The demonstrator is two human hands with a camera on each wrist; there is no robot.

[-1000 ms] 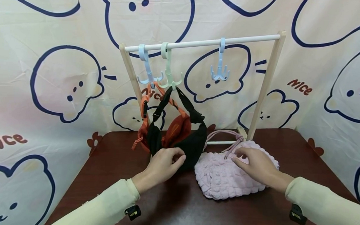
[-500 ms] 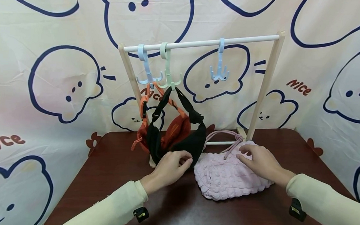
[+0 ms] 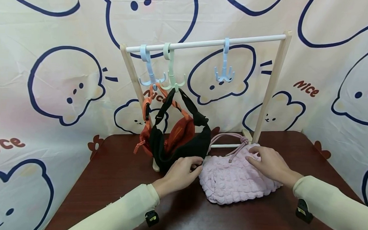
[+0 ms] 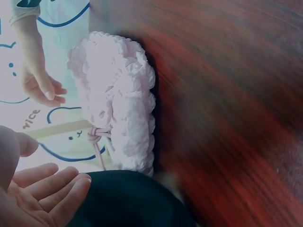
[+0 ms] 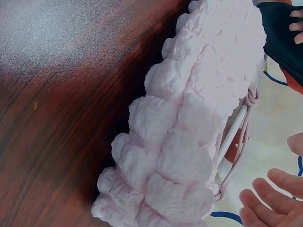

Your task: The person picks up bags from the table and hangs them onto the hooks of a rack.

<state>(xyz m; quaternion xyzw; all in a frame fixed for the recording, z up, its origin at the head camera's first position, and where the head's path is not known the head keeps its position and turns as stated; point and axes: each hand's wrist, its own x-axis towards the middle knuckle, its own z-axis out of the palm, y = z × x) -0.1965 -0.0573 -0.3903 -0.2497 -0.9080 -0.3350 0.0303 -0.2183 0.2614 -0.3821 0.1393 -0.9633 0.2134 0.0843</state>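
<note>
A quilted, puffy pale-pink bag lies on the table, its knotted pink cord handle fallen toward the back. My left hand is between this bag's left end and a black bag. In the left wrist view, its fingers are loosely bent and grip nothing; whether they touch the black cloth is hard to tell. Over the pink bag's upper right part hovers my right hand. The right wrist view shows its relaxed fingers apart from the cord.
Behind the bags stands a wooden rack with a white bar. The black bag hangs from a green hook, an orange-red bag from a blue hook. Another blue hook bears nothing. A patterned cloth surrounds the table.
My left hand has slid right across the front of the black bag toward the pink bag. My right hand has shifted slightly right and up. The bags stay where they were.
</note>
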